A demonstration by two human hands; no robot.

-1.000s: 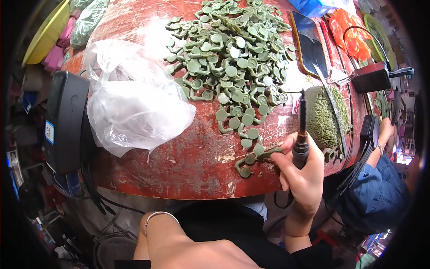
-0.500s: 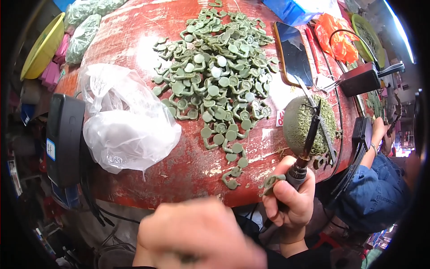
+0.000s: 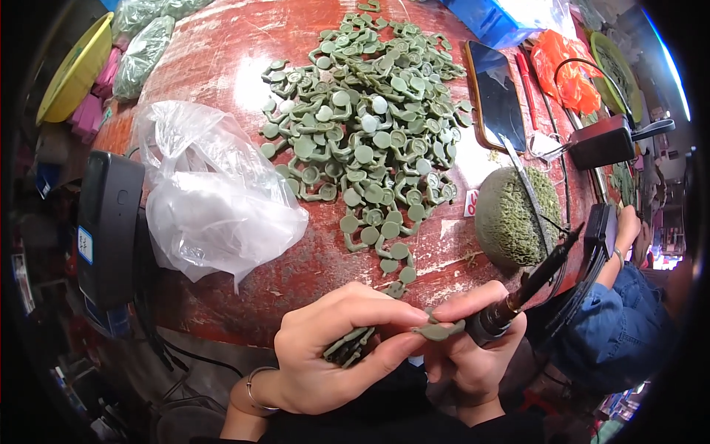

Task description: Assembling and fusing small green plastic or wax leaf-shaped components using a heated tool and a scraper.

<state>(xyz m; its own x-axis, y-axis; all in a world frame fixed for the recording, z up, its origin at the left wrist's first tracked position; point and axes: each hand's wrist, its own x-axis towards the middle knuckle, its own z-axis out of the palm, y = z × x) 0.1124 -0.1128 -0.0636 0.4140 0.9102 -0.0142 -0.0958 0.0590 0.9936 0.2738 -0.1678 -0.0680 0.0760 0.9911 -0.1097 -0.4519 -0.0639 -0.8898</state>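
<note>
Pinching a small green piece (image 3: pixel 438 331), the left hand (image 3: pixel 347 348) has its thumb and pointing finger closed on it, with just the piece between them. The rest of that hand curls around more green pieces (image 3: pixel 347 346), and I cannot tell how many are in there. The right hand (image 3: pixel 477 359) is wrapped around a dark pen-shaped tool (image 3: pixel 521 292), whose thin tip points up and away to the right. One finger of the right hand also reaches over to the small green piece, so the two hands meet there, at the near edge of the red table (image 3: pixel 296 274). Beyond the grip is a big pile of green bent parts (image 3: pixel 370 126) with round flat ends, and a few of them trail down close to the fingers. Left of the grip sits a puffy clear plastic bag (image 3: pixel 222 211), and further left stands a tall black box (image 3: pixel 111 222). Right of the grip and a bit beyond it is a round green block (image 3: pixel 514 218) with a rough, crumbly face, and a long gray metal tool (image 3: pixel 529 196) lies across it. Past that block are a phone (image 3: pixel 497 100), a red pen (image 3: pixel 528 89) and a crumpled orange bag (image 3: pixel 566 70). Far right of the grip shows another person's arm (image 3: pixel 627 231).
</note>
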